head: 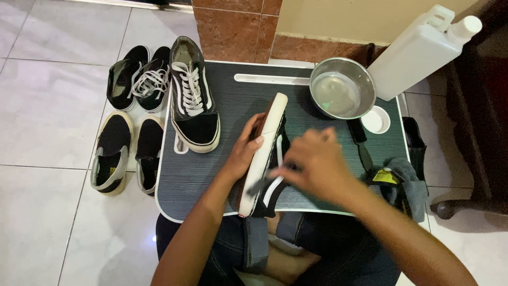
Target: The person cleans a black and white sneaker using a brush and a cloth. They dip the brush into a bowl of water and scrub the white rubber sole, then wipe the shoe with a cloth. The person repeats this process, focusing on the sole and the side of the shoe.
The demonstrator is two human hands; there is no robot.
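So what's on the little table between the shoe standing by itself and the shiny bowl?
Head view: the left hand holds a black sneaker on its side there, sole showing, between the upright shoe and the metal bowl.

Your right hand (315,164) is blurred, so its fingers and whatever its grip closes on cannot be made out. It covers part of the shoe (267,153), and your left hand (246,148) hides the side beneath it. The jug (423,50) conceals the surface's (211,175) far corner. The cloth (405,185) buries the brush (362,143) handle's end. Both forearms run off the lower edge.
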